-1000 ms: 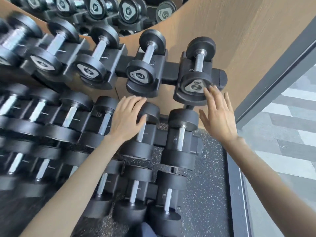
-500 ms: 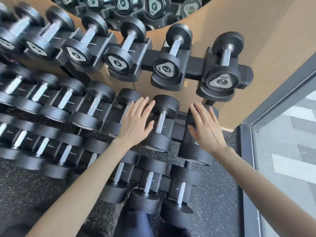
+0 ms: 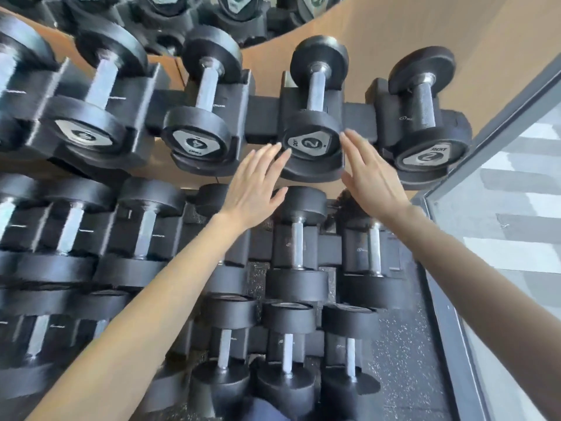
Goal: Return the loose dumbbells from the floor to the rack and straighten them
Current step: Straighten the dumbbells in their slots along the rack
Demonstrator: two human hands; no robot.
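Now the three-tier rack (image 3: 264, 117) fills the view and no dumbbell lies on the floor (image 3: 403, 360), so I judge only straightening remains. Both hands have come up from the middle tier. The left hand (image 3: 252, 183) and right hand (image 3: 373, 180), flat and apart, flank the inner 2 dumbbell (image 3: 312, 141). Beside it sit one outer 2 dumbbell (image 3: 425, 153) and one 4 dumbbell (image 3: 194, 141).

Gym for sure, free-weights corner. Three-tier rack (image 3: 264, 117) packed with black dumbbells (image 3: 312, 142), number plates on ends. Speckled rubber floor (image 3: 400, 354) underneath, mirror (image 3: 212, 13) above doubling top row, wood-panel wall (image 3: 409, 31) behind.
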